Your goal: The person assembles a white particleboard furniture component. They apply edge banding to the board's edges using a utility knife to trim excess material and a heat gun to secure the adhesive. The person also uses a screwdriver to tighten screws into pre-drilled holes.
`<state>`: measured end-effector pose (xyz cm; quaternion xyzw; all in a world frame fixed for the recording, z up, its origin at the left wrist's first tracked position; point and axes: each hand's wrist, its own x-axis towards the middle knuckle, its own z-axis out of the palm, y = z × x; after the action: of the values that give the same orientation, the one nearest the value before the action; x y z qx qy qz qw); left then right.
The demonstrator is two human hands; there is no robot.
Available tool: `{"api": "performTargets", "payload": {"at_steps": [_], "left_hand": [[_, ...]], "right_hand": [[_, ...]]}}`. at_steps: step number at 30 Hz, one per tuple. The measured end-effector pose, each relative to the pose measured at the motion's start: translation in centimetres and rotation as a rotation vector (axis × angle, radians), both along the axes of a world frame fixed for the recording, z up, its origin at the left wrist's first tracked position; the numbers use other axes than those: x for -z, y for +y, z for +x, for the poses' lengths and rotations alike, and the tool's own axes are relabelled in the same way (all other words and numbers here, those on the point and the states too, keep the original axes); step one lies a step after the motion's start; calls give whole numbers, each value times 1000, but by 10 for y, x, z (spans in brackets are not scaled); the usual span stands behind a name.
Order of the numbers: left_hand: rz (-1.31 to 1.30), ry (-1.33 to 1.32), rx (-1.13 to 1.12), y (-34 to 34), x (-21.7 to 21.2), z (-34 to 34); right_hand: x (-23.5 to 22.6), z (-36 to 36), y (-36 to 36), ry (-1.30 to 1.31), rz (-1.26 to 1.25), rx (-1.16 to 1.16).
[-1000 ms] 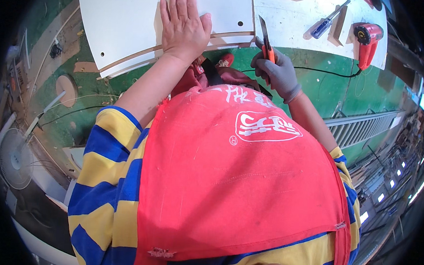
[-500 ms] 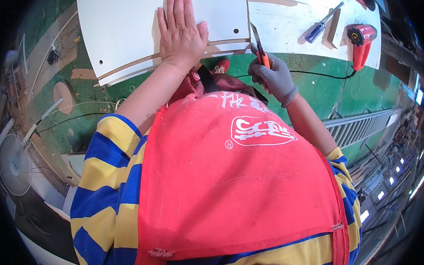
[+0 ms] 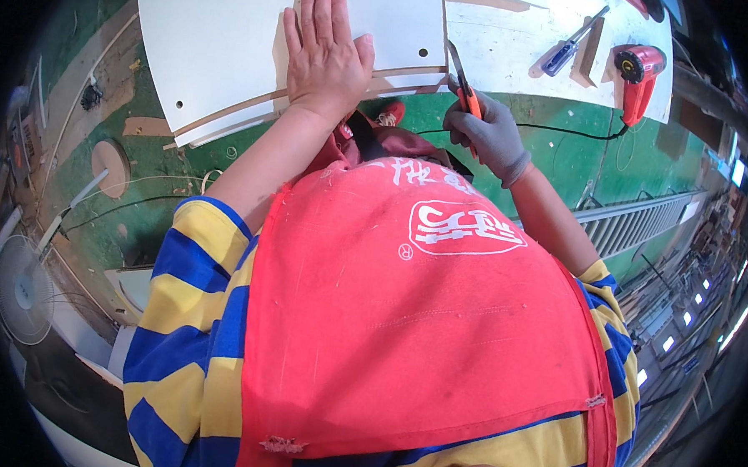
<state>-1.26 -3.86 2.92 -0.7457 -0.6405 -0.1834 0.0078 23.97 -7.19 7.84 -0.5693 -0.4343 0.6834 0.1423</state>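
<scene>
White panel (image 3: 223,52) under left hand (image 3: 325,56)

This is a woodworking or furniture workshop. At the top of the frame, white panels (image 3: 232,44) with drilled holes and raw wood-coloured edges lie on the counter (image 3: 516,39). In the upper right a red power tool (image 3: 635,74) rests with its black cord (image 3: 562,129) trailing across, beside a blue-handled screwdriver (image 3: 566,50) and a small wood block (image 3: 589,51). The floor (image 3: 142,182) is painted green and strewn with offcuts, strips and cables at the left. A standing fan (image 3: 23,289) sits at the lower left, and a metal roller track (image 3: 633,220) runs along the right, with rows of ceiling lights reflected beyond.
</scene>
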Motion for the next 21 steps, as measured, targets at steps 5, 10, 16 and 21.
{"api": "performTargets", "payload": {"at_steps": [5, 10, 16, 21], "left_hand": [[21, 10, 3, -1, 1, 1], [39, 16, 7, 0, 4, -1], [-12, 8, 4, -2, -9, -1], [-53, 18, -31, -3, -15, 2]], "right_hand": [[0, -2, -1, -15, 1, 14], [6, -2, -3, 3, 50, 42], [17, 15, -13, -82, 160, 171], [39, 31, -44, -461, 744, -92]]}}
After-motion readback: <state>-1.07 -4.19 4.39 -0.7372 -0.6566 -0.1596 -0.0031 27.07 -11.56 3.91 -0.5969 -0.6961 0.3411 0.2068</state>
